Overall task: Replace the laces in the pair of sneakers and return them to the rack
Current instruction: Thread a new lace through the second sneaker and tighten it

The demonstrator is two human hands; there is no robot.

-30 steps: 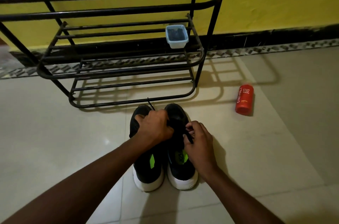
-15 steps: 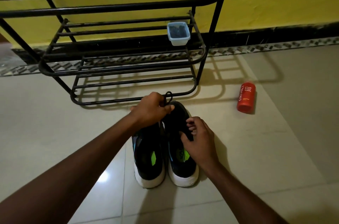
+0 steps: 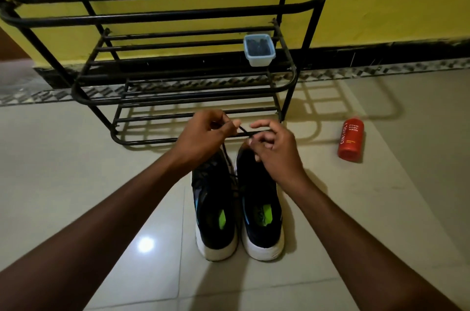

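Pinching black lace [image 3: 243,130] between my left hand [image 3: 203,137] and right hand [image 3: 276,151], fingers curled on it, over the toes of the sneaker pair [image 3: 216,224] on the floor [image 3: 76,178], rack [image 3: 178,15] just on the far side.

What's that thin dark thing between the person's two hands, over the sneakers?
A short stretch of black lace runs from the left hand to the right hand, and both hands pinch it. The head view shows this.
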